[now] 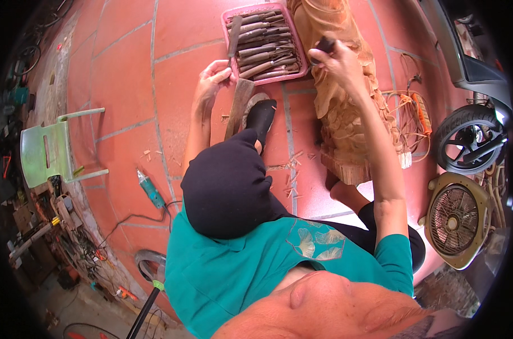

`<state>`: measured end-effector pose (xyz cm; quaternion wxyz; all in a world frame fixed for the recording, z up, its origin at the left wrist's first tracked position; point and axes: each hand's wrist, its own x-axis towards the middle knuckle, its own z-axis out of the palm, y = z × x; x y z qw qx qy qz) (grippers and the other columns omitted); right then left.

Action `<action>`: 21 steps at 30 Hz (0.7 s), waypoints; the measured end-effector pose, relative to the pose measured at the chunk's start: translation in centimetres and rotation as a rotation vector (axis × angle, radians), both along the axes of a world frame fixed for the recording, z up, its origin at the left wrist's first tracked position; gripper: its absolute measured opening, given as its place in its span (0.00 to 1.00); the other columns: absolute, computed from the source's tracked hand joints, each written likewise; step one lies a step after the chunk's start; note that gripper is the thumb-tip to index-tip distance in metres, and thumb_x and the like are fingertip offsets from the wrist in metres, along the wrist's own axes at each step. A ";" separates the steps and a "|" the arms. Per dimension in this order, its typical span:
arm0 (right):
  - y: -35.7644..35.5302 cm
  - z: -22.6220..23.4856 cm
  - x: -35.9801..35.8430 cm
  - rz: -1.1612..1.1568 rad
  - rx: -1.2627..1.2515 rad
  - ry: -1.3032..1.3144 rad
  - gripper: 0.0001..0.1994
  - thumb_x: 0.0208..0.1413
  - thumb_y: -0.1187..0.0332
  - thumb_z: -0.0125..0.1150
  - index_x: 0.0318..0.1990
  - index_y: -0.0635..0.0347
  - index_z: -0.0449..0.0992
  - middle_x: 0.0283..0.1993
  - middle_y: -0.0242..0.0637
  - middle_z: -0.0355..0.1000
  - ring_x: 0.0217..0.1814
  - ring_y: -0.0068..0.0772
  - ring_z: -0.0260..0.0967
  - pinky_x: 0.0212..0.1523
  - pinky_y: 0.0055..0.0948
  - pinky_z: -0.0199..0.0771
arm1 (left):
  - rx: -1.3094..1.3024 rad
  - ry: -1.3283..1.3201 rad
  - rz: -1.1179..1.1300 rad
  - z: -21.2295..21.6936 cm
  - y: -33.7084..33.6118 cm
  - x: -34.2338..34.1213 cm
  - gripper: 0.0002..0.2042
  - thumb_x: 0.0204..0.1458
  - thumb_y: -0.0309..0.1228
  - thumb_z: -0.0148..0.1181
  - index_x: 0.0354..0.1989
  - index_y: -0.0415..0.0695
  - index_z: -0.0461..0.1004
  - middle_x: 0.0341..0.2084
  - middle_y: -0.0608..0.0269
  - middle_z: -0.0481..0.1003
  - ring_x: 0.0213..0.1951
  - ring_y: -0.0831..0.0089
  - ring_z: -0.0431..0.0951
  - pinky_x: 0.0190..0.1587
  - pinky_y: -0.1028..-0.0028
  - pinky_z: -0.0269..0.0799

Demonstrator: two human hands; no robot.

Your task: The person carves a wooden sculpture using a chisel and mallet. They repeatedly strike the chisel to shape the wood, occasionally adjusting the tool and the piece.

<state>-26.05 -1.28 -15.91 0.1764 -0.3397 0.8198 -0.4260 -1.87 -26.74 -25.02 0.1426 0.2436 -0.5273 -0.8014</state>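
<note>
My left hand (215, 76) pinches a carving chisel (234, 37) near its narrow lower end, its brown handle pointing away from me beside the pink basket (226, 59). Many similar wood-handled chisels lie in that basket. My right hand (342, 63) is closed round a small dark object (324, 46) whose kind I cannot make out. That hand is over a long carved piece of wood (346, 121) with deep relief. A flat wooden bar (239, 107) slants up between my left hand and my knee.
Wood shavings (293, 175) litter the red tiles. On the left are a teal corded power tool (150, 189) and a pale green chair (44, 150). On the right are an orange power strip (421, 113) with tangled cord, a motorbike wheel (472, 138) and a box fan (457, 220).
</note>
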 end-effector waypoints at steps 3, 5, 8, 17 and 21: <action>-3.0 -1.1 1.5 0.129 0.024 0.454 0.19 0.54 0.61 0.71 0.52 0.50 0.76 0.42 0.41 0.79 0.40 0.44 0.78 0.44 0.38 0.79 | 0.020 0.019 0.063 -0.8 -0.1 1.1 0.11 0.60 0.25 0.61 0.51 0.38 0.75 0.28 0.61 0.80 0.30 0.75 0.79 0.35 0.76 0.73; -5.0 -3.5 2.2 0.183 0.177 0.500 0.20 0.56 0.62 0.69 0.54 0.51 0.73 0.47 0.44 0.77 0.48 0.54 0.77 0.47 0.47 0.78 | 0.056 0.037 0.105 -1.1 0.1 1.3 0.12 0.60 0.25 0.62 0.51 0.38 0.74 0.28 0.60 0.80 0.30 0.74 0.79 0.34 0.75 0.73; -6.8 -6.1 3.2 0.228 0.184 0.497 0.23 0.56 0.62 0.68 0.58 0.51 0.70 0.48 0.48 0.74 0.52 0.59 0.74 0.49 0.52 0.77 | 0.064 0.059 0.107 -1.1 0.4 1.7 0.13 0.60 0.25 0.63 0.51 0.38 0.74 0.28 0.59 0.80 0.30 0.74 0.79 0.34 0.76 0.73; -5.0 -2.1 3.6 0.189 -0.073 -0.537 0.25 0.63 0.53 0.63 0.59 0.62 0.75 0.49 0.37 0.79 0.46 0.28 0.78 0.46 0.31 0.79 | 0.073 0.022 -0.062 0.1 6.1 0.8 0.13 0.60 0.27 0.63 0.52 0.41 0.77 0.27 0.65 0.80 0.29 0.80 0.78 0.35 0.78 0.73; -2.4 -1.1 5.0 0.154 -0.089 -0.701 0.24 0.66 0.51 0.60 0.54 0.65 0.75 0.46 0.37 0.79 0.45 0.27 0.77 0.45 0.27 0.80 | 0.069 0.011 -0.283 2.9 9.2 -0.7 0.12 0.60 0.29 0.64 0.51 0.42 0.78 0.29 0.68 0.79 0.30 0.83 0.77 0.36 0.80 0.73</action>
